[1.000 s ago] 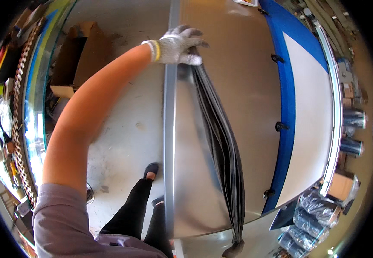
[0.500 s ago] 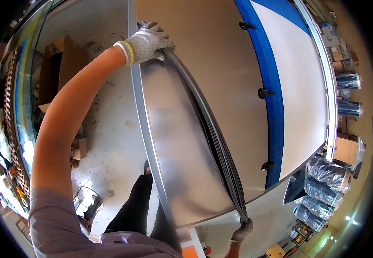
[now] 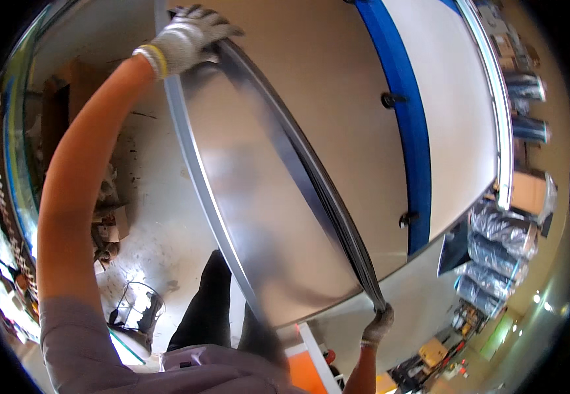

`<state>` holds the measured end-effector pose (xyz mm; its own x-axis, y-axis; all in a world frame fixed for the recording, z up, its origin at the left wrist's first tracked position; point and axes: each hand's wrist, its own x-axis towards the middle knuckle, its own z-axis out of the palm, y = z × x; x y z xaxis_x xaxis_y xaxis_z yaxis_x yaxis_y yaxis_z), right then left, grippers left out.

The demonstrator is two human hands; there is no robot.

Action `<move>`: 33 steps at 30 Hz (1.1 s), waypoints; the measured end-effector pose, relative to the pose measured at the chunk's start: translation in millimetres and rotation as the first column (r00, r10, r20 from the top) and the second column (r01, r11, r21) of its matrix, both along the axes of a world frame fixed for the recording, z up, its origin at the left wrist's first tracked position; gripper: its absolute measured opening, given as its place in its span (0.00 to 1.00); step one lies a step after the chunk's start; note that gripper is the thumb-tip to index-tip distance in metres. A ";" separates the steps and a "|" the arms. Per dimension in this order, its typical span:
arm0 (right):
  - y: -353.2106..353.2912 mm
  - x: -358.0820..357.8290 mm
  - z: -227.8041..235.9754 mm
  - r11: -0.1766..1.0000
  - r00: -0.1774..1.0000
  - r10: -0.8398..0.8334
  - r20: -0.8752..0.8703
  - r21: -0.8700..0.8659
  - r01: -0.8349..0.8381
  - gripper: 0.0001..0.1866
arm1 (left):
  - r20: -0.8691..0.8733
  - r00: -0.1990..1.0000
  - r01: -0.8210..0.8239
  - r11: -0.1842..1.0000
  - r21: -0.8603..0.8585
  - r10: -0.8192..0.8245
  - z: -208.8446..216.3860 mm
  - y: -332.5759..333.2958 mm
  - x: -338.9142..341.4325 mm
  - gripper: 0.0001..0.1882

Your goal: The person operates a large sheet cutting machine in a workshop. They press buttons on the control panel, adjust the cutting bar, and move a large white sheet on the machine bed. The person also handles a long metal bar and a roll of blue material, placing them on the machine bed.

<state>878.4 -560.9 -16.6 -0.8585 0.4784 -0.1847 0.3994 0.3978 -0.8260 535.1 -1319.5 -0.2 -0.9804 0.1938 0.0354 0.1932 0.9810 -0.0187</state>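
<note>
Wears a greyish-mauve shirt (image 3: 190, 377), nearest of all, at six o'clock, and dark trousers (image 3: 204, 299) at seven o'clock. Reaches up from five o'clock with a gloved right hand (image 3: 378, 326), fingers closed around the lower end of a long dark bundle (image 3: 332, 197), just past the rim of a shiny metal counter (image 3: 259, 217). Stretches the bundle through the middle of the view, from five to eleven o'clock, in a shallow bow with narrow layers lying lengthwise against one another. Holds it above the counter; cannot tell about contact along the underside.

Bends the bare left arm (image 3: 68, 190) upward past nine o'clock. Pinches the bundle's upper end at eleven o'clock between thumb and fingers of the left hand (image 3: 190, 43), in a pale knitted glove with a yellow-banded cuff, fingertips loosely spread and pointing toward twelve o'clock.

Has a blue strip (image 3: 416, 157) on the counter's far side, curving from one o'clock to past three, with black clips (image 3: 393, 100) along the inner edge, then a white panel (image 3: 462, 131) at two o'clock. Shows, farthest off, plastic-wrapped rolls (image 3: 495, 256) between three and four o'clock and a cardboard box (image 3: 530, 190) at three o'clock.
</note>
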 end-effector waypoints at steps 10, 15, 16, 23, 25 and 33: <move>-36.0 -23.4 33.2 0.452 0.865 0.393 0.311 0.755 -0.476 0.16 | -0.065 0.992 0.105 0.990 -0.090 -0.111 3.1 19.8 16.8 0.40; -38.0 -24.1 38.1 0.500 0.882 0.383 0.275 0.741 -0.448 0.17 | -0.109 0.943 0.321 0.945 0.061 -0.313 24.4 131.9 47.0 0.39; -38.1 -23.3 36.5 0.512 0.890 0.380 0.253 0.743 -0.430 0.18 | -0.130 0.924 0.371 0.925 0.081 -0.359 26.5 153.5 54.2 0.38; -30.2 -13.3 32.5 0.607 0.924 0.359 0.130 0.720 -0.337 0.26 | -0.043 0.871 0.484 0.840 0.247 -0.489 24.8 282.5 107.5 0.30; -29.7 -11.5 33.4 0.626 0.928 0.360 0.096 0.713 -0.317 0.25 | -0.035 0.870 0.488 0.846 0.214 -0.492 21.6 301.9 122.8 0.31; -19.1 -8.4 33.7 0.549 0.861 0.506 -0.051 0.789 -0.276 0.23 | -0.095 0.888 0.460 0.876 0.144 -0.450 25.1 337.1 141.8 0.35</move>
